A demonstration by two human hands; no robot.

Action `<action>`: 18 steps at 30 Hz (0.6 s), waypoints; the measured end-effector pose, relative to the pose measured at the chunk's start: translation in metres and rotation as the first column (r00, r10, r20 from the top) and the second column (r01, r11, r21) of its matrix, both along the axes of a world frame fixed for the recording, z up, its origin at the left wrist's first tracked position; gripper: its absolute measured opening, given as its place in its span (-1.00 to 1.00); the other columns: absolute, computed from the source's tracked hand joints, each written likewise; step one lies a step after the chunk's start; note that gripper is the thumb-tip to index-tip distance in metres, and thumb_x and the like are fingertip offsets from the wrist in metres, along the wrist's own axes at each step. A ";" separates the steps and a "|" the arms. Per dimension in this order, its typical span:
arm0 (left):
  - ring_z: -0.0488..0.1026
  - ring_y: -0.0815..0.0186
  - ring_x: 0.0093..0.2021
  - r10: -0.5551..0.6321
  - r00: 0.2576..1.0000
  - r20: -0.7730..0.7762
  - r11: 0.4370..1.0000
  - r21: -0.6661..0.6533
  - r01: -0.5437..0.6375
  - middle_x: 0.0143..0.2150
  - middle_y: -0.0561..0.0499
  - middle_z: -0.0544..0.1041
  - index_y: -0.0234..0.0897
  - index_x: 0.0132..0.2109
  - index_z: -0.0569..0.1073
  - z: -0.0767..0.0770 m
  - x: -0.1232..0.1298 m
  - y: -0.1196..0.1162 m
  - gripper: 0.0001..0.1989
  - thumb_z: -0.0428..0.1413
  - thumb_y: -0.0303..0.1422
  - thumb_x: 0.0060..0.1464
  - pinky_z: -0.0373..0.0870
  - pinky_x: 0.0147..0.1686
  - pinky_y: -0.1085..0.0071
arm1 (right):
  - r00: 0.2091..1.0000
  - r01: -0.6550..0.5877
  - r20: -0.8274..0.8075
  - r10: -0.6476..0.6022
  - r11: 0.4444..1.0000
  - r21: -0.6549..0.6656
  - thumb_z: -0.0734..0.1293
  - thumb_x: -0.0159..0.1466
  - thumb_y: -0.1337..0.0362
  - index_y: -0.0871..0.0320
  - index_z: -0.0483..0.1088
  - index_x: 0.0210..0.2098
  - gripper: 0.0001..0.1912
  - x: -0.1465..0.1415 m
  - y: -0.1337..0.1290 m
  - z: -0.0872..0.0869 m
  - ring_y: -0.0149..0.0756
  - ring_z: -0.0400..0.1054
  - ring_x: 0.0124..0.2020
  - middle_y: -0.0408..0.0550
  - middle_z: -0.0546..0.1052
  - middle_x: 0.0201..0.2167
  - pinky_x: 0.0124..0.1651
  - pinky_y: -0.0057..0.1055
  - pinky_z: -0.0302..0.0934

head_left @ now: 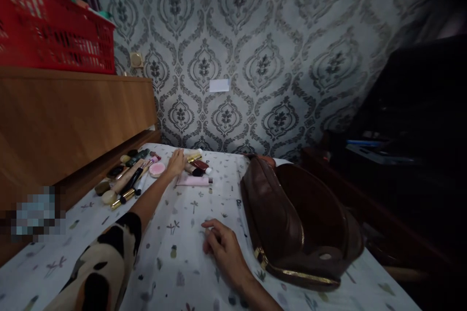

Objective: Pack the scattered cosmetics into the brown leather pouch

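Cosmetics [200, 165] up near the far edge of the white printed cloth [156, 272], a small bunch, and here's the left hand [177, 161] right beside them! Its fingers sit close together, pointing at the far edge; whether anything is pinched there, I can't tell. Just on the near side of that bunch lies a pink squeeze tube [193, 181], dark cap to the right. On the other side of the hand, a round pink compact [157, 170], and beyond it a bigger spread of makeup [132, 180] along the cloth's left edge, with a gold-trimmed tube [123, 198] at its near end.

Over to the right hand [223, 247], in the near half of the cloth: fingers loosely curled and parted, nothing visible in them. Just beside it, toward the right edge, stands a brown bag [272, 204], its top gaping, gold zip running round the rim. A wooden cabinet [76, 121] flanks the left edge, a red basket [62, 39] on top.
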State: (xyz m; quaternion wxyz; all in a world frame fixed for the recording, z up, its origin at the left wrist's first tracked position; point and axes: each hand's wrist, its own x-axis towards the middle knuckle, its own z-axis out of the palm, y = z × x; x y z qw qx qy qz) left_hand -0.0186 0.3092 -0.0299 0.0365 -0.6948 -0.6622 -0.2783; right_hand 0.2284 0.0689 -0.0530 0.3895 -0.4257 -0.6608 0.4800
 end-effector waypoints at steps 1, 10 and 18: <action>0.31 0.06 0.25 0.024 1.000 -0.013 1.000 -0.017 -0.025 0.28 -0.21 0.32 -0.28 0.23 0.31 0.001 -0.001 0.007 -0.62 0.02 -0.28 0.33 0.31 0.18 0.01 | 1.000 -0.001 0.003 0.001 1.000 0.000 0.17 0.27 0.11 0.24 0.42 -0.14 -0.63 0.000 0.000 0.000 -0.32 0.24 -0.54 -0.16 0.42 -0.62 -0.40 -0.40 0.10; 0.48 0.16 0.01 0.041 0.973 -0.227 0.967 -0.236 -0.096 0.12 -0.13 0.45 -0.29 0.14 0.40 0.033 -0.024 0.026 -0.64 0.12 -0.23 0.27 0.49 -0.03 0.10 | 1.000 -0.019 0.021 0.020 1.000 -0.017 0.17 0.30 0.12 0.24 0.44 -0.16 -0.65 0.002 0.000 -0.001 -0.37 0.21 -0.55 -0.17 0.41 -0.61 -0.43 -0.44 0.07; 0.48 0.17 0.01 0.072 0.922 -0.379 0.919 -0.335 -0.209 0.11 -0.13 0.46 -0.29 0.13 0.41 0.043 -0.032 0.002 -0.65 0.12 -0.23 0.27 0.49 -0.02 0.10 | 0.998 -0.032 0.047 0.032 0.999 0.007 0.17 0.30 0.17 0.23 0.47 -0.18 -0.67 0.003 -0.001 0.003 -0.38 0.19 -0.56 -0.18 0.41 -0.61 -0.45 -0.46 0.05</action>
